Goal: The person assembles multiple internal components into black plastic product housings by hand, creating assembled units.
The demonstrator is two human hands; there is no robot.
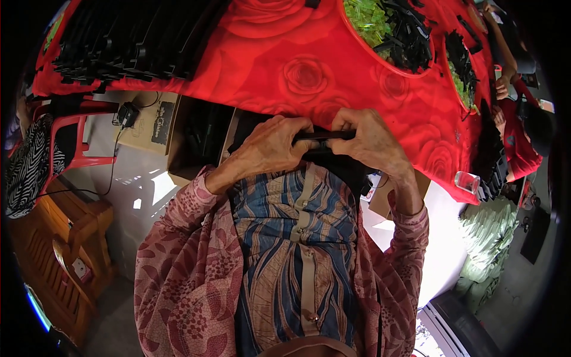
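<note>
My left hand (275,141) and my right hand (376,141) are both closed on the ends of a slim black bar-shaped piece (323,135). It lies level between them, in front of my chest at the near edge of the red rose-patterned tablecloth (303,76). Its exact kind does not show, since the fingers cover both ends. At the upper right, past my right hand, stands a red-rimmed basin (380,62) with small yellow-green pieces (367,21) and black plastic parts (410,41) in it.
Long black parts (131,44) are heaped at the table's far left. An open cardboard box (172,160) stands below the table edge. A red chair (74,131) and wooden bench (65,238) are to the left. Another person's arm (504,53) shows at the right, near a clear cup (467,182).
</note>
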